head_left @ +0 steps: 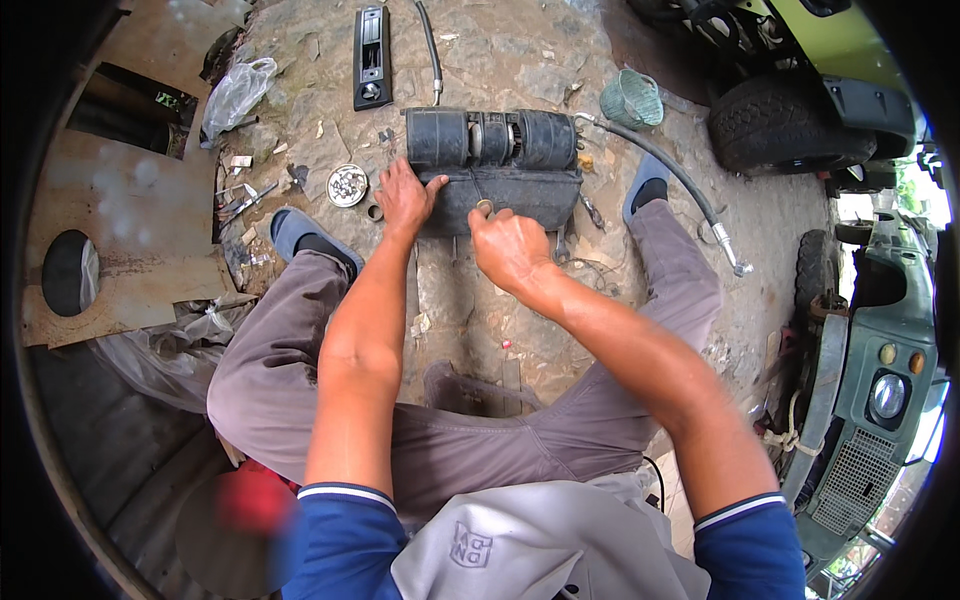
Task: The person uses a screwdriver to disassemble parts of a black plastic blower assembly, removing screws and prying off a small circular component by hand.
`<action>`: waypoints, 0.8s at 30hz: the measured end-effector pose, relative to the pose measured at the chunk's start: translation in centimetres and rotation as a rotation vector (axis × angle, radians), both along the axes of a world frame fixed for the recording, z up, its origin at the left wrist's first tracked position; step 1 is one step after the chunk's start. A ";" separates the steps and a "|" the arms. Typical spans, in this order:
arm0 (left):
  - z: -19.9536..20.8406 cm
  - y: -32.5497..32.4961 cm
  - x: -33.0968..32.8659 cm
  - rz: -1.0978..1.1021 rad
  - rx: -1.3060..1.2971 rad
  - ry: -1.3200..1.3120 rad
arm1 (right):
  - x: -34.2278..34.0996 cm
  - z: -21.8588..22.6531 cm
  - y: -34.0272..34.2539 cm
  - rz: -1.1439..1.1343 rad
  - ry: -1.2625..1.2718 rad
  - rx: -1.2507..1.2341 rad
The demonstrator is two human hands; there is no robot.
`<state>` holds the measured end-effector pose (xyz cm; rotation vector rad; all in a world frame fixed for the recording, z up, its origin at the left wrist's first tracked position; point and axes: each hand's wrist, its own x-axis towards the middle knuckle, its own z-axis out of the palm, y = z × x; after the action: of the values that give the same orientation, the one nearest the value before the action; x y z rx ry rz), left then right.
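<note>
A black plastic car blower unit (500,190) lies on the ground between my legs, its long flat side facing me. Two ribbed drum housings top its far side, with a gap between them. My left hand (403,200) holds its left end, thumb spread over the near face and fingers along the side. Over the middle of the near face, my right hand (512,245) is closed, its fingertips pinching a small round brass-coloured piece (484,207). A thin dark cord (475,183) runs down the casing above it. What lies inside the right fist is hidden.
A round tin of small metal parts (347,186) stands left of the unit. Beyond lie a black control panel (372,60) and a hose (430,50). Another hose (690,185) curves right, near a green basket (632,98). Vehicles stand at right; rusty sheet metal (130,220) at left.
</note>
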<state>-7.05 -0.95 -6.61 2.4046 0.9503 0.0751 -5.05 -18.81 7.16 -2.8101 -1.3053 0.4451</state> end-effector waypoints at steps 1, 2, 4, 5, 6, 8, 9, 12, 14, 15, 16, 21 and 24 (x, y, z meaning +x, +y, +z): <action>0.1 -0.1 0.1 -0.002 -0.008 0.019 | 0.3 -0.5 -1.0 0.109 -0.044 0.004; 0.1 0.0 0.0 0.000 -0.011 0.012 | 0.6 -0.3 -1.4 0.225 -0.089 0.011; 0.1 0.2 -0.2 0.003 -0.018 -0.002 | 1.8 -0.3 -1.0 0.004 -0.090 0.271; 0.1 0.2 -0.3 0.003 -0.016 -0.002 | 1.9 0.0 -0.4 -0.217 -0.058 0.537; 0.2 0.2 -0.3 0.003 -0.013 0.000 | 1.8 0.2 0.0 -0.443 -0.023 0.799; 0.2 0.2 -0.3 0.009 -0.009 0.008 | 1.2 1.3 0.4 -1.068 0.636 0.886; 0.2 0.3 -0.4 0.017 -0.008 0.015 | 0.8 2.1 0.2 -1.197 0.749 0.862; 0.3 0.2 0.1 0.016 -0.024 0.011 | -0.1 0.2 0.1 -0.785 0.137 0.674; 0.2 0.2 0.2 0.015 -0.035 0.014 | -1.1 1.6 -1.0 -0.440 0.212 0.277; 0.1 0.3 0.1 0.015 -0.036 0.021 | -0.9 1.1 -1.4 -0.267 0.145 0.246; 0.1 0.4 0.0 0.015 -0.038 0.027 | -0.6 0.1 -2.2 -0.094 0.076 0.214; 0.2 0.5 -0.3 0.013 -0.049 0.029 | 0.5 1.4 -1.4 -0.457 0.134 0.567; 0.3 0.2 -0.1 0.008 -0.036 0.023 | 0.8 3.4 -0.2 -1.250 0.728 0.690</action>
<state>-7.18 -0.71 -6.33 2.3736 0.9632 0.0327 -4.28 -19.00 10.58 -1.9613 0.4136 0.6292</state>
